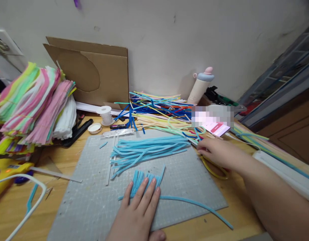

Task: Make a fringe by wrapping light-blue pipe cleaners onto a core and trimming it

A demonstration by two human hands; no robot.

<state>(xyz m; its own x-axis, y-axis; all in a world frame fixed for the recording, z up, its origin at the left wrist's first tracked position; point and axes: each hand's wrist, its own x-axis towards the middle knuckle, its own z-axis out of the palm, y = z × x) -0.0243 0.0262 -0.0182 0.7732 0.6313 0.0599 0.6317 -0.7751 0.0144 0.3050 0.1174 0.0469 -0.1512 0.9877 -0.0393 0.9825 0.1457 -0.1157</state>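
Observation:
My left hand [140, 209] lies flat with fingers spread on a row of short light blue pipe cleaner pieces [138, 179] on the grey cutting mat [76, 204]. One long blue pipe cleaner [194, 202] runs under its fingers and off the mat's front right edge. My right hand [211, 150] is at the mat's right edge, fingers curled downward around something mostly hidden. A yellow loop [217, 175], possibly a tool's handle, shows just beneath it. Behind my left hand lies a bundle of long light blue pipe cleaners [151, 147].
Colourful pipe cleaners are heaped at the back [159, 107] and in bundles at left [31, 103]. A yellow glue gun [8, 170] with a white cord sits front left. Cardboard [111, 73], a spool [106, 115], a bottle [199, 87] and a lit phone [217, 129] stand or lie behind.

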